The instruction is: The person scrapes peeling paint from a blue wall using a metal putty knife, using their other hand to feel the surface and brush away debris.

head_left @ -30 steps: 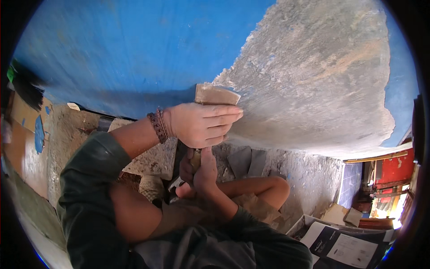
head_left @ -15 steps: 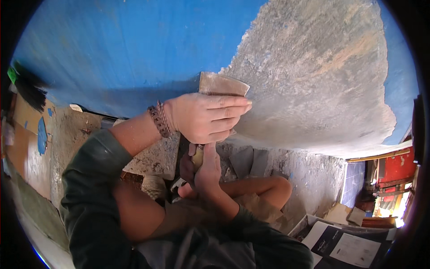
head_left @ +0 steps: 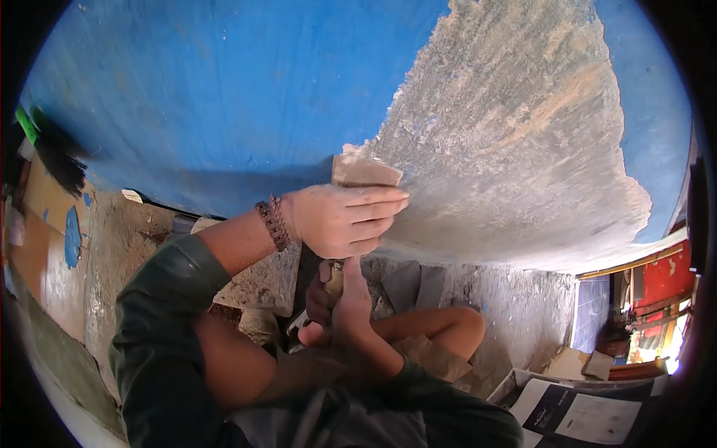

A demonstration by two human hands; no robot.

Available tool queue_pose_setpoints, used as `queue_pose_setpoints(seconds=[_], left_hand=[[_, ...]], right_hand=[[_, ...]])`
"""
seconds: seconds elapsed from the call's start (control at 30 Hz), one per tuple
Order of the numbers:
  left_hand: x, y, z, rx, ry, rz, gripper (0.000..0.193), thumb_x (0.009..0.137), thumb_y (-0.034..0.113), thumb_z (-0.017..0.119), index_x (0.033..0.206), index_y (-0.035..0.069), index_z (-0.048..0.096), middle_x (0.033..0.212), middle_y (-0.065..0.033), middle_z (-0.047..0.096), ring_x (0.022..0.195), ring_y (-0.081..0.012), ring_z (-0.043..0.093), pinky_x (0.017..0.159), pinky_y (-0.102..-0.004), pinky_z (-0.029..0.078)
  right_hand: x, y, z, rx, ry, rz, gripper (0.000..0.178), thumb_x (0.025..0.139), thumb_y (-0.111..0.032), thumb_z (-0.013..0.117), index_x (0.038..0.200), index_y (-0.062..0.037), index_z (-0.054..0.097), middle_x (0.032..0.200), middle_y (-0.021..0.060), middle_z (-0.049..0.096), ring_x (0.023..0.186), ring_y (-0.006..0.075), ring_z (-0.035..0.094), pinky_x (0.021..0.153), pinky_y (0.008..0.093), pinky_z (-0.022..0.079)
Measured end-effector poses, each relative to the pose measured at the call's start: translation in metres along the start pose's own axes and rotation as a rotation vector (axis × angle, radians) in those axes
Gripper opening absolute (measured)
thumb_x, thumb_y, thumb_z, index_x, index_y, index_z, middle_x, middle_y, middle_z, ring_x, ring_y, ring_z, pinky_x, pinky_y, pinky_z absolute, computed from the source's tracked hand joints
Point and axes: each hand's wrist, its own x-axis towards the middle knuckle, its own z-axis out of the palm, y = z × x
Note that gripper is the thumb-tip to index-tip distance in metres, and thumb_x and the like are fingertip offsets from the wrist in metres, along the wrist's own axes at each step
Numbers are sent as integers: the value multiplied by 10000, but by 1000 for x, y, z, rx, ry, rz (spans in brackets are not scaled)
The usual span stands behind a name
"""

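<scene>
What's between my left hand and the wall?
The scraper's blade lies between your left hand and the wall; the head view shows it jutting past that hand.

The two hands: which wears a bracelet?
The left hand, laid across the wide metal blade: a dark brown bracelet circles its wrist. The right hand, around the yellowish handle, has none.

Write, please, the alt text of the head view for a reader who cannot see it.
A person's right grip holds a scraper by its handle, the left grip flat over its blade, where blue wall paint borders a rough grey patch.
</scene>
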Motion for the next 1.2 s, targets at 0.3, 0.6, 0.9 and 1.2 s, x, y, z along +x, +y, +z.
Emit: queue_pose_setpoints(seconds=[0.3, 0.6, 0.9, 1.2], left_hand=[[-5, -6, 10, -27, 35, 15, 170, 776, 107, 583, 739, -57, 604, 1006, -222, 602, 1065, -387, 548, 995, -484, 409], [0, -2, 1, -35, 60, -27, 174, 758, 107, 613, 755, -66, 607, 1022, -223, 603, 1078, -374, 548, 981, -467, 429], [20, -11, -9, 20, 76, -50, 108, 726, 84, 633, 764, -16, 613, 1046, -176, 622, 1055, -321, 578, 967, -446, 457], [37, -17, -21, 96, -41, 4, 126, 747, 121, 644, 781, 4, 612, 1073, -170, 614, 1076, -325, 568, 979, -431, 451]], right_hand=[[2, -4, -6, 100, -75, 15, 428, 968, -476, 302, 848, -90, 444, 497, 3, 346, 360, 89, 273, 331, 233, 219], [-6, -3, -4, 11, -143, -18, 493, 933, -569, 272, 814, -112, 414, 532, 6, 336, 369, 101, 249, 342, 237, 197], [-9, -19, 2, -20, -138, -21, 482, 931, -575, 277, 821, -127, 416, 531, 1, 313, 374, 100, 233, 349, 235, 179], [-12, -24, 6, 27, -191, -87, 495, 935, -564, 293, 802, -104, 419, 532, 9, 354, 364, 98, 281, 336, 231, 209]])
